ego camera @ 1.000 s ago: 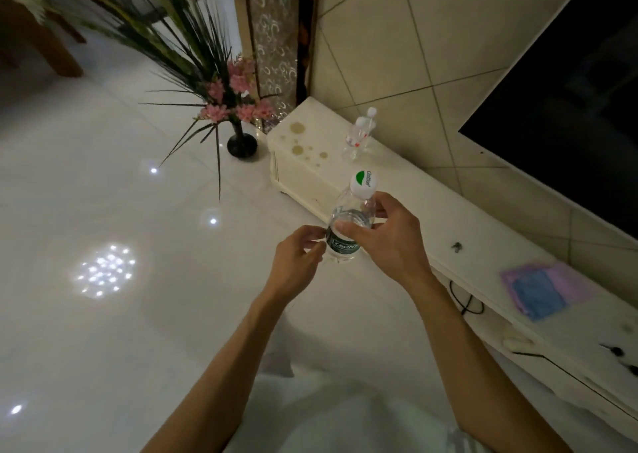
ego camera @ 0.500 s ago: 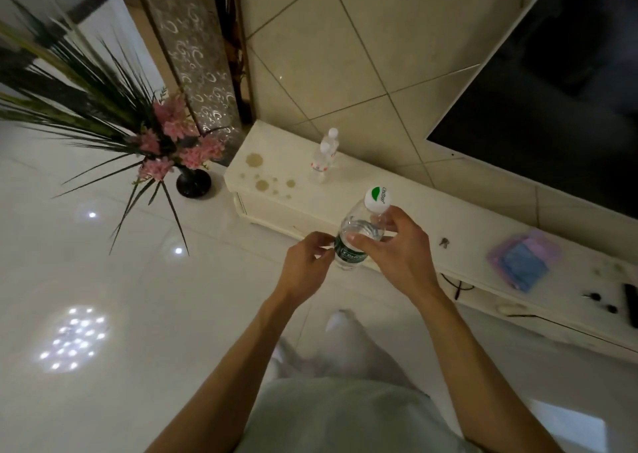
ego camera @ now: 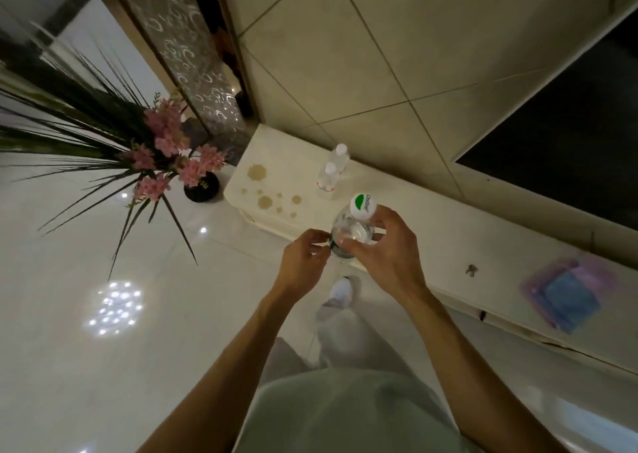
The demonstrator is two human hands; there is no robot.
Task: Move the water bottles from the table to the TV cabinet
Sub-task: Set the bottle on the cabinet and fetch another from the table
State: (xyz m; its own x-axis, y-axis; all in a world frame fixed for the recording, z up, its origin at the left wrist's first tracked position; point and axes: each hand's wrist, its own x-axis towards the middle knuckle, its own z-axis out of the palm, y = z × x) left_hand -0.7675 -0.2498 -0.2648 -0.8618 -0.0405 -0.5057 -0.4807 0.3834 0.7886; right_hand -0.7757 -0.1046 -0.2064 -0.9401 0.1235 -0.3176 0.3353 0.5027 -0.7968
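Gripping a clear plastic water bottle (ego camera: 352, 236) in both hands, the person holds it in the air just in front of the TV cabinet (ego camera: 431, 242), above its front edge. The right hand (ego camera: 383, 255) wraps thumb and fingers round the bottle's rounded shoulder. The left hand (ego camera: 303, 266) has its fingers curled in, the tips pinching the dark green label band lower down.

The bottle is see-through and ribbed, with water inside. Its white cap (ego camera: 362, 205) carries a green patch and small green print that looks like "Cestbon", though it is slightly blurred.

The cabinet is long, low and cream, its smooth top marked with brown flower-shaped stains (ego camera: 257, 172) near the end. Two more small clear bottles (ego camera: 329, 178) with white caps stand upright on the cabinet top, close together by the wall, beyond the held one. Their labels are too small to read.

Farther along the cabinet top lies a purple and blue cloth (ego camera: 569, 297). A dark flat screen (ego camera: 569, 114) hangs above the cabinet on beige wall tiles (ego camera: 379, 38). Off the cabinet's stained end, a round black vase (ego camera: 202, 190) of pink flowers (ego camera: 165, 152) sits on the glossy white floor (ego camera: 69, 245).
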